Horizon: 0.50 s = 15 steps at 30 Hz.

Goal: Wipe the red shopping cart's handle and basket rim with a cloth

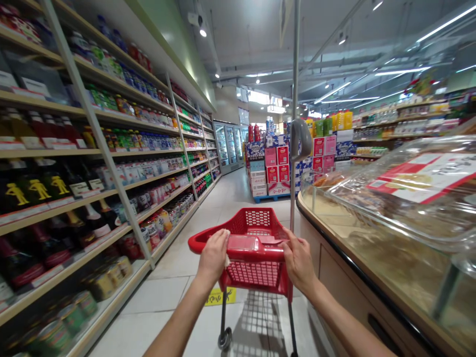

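Between my two forearms, which slant forward and inward, stands the red shopping cart [256, 275], its basket reaching ahead of my grip. My left hand [213, 255] closes over the left part of the handle [256, 254], knuckles up, a small white piece of something beside its fingers. My right hand [298, 260] wraps the right end, fingers pointing forward. Left of my grip rise drink shelves [106, 148]; right of it runs a counter [342, 277] bearing clear packs [405, 183].

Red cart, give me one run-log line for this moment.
Left hand: gripping handle | right hand: gripping handle | red cart: between stocked shelves (left) and display counter (right) | ahead: stacked boxes
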Each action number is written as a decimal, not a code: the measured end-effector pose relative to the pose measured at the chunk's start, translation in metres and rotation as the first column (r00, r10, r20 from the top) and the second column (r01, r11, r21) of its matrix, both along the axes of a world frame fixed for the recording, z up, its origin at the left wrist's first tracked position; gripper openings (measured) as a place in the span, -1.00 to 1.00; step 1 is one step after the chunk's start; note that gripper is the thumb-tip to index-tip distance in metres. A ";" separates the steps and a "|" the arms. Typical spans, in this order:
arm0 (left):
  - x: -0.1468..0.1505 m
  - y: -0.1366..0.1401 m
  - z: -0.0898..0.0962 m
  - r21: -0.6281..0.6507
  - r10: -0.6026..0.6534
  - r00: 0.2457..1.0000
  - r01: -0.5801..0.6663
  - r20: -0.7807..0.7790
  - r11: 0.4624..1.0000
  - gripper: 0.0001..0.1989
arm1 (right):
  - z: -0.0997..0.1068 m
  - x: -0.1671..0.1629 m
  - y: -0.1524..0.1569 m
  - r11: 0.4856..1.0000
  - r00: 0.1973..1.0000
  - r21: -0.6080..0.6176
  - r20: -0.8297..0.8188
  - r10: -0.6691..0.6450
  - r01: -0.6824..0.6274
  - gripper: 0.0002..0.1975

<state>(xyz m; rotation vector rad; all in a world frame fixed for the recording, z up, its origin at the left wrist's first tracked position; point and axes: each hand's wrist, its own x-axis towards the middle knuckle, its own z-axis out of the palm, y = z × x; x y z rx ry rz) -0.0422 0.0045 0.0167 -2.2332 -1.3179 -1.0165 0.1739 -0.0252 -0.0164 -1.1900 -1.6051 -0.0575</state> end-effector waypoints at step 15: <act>0.012 -0.004 0.004 -0.059 -0.001 0.998 -0.003 -0.066 0.998 -0.70 | 0.000 -0.002 -0.004 0.998 0.996 0.025 0.070 -0.061 0.060 -0.61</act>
